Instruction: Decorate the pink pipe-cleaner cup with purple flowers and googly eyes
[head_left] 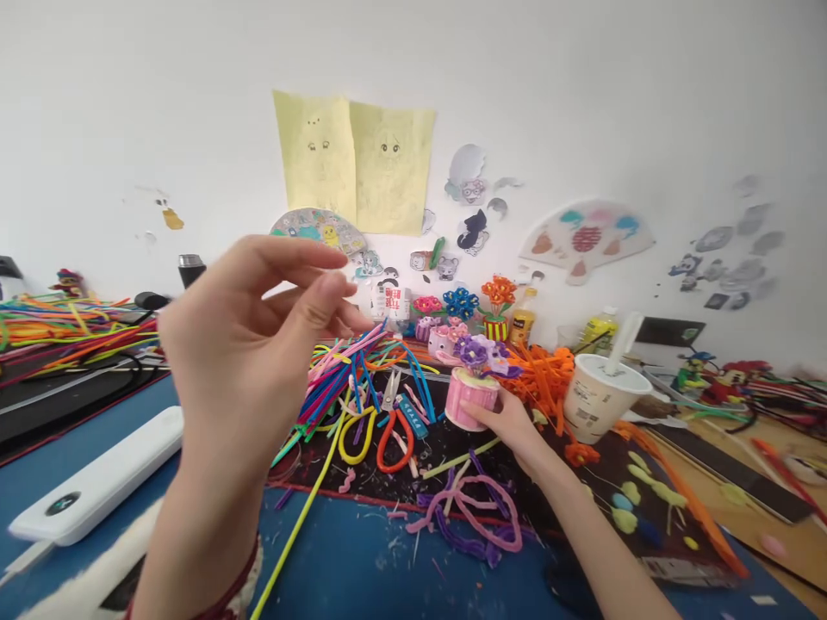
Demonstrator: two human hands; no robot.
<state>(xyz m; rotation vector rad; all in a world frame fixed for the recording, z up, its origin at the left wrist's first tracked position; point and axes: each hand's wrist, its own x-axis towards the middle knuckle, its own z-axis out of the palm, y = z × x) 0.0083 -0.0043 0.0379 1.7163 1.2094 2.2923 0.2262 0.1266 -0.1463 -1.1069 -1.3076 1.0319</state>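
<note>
My left hand (258,319) is raised in the air on the left, fingers curved. A gap shows between thumb and index finger, and nothing is visible in it. My right hand (517,426) grips a pink pipe-cleaner flower pot (469,398) by its lower side. Purple flowers (481,353) stick out of the pot's top. In front of the pot lie scissors (393,392) with one yellow and one red handle. Pink and purple pipe cleaners (510,542) lie looped nearer me, and a long yellow pipe cleaner (301,517) runs toward the front edge.
Loose coloured pipe cleaners (368,362) are heaped in the middle. An orange pile (543,379) and a lidded cup with a straw (604,396) stand right. Small potted flowers (497,301) line the wall. A white power bank (96,474) lies left, a dark phone (730,474) right.
</note>
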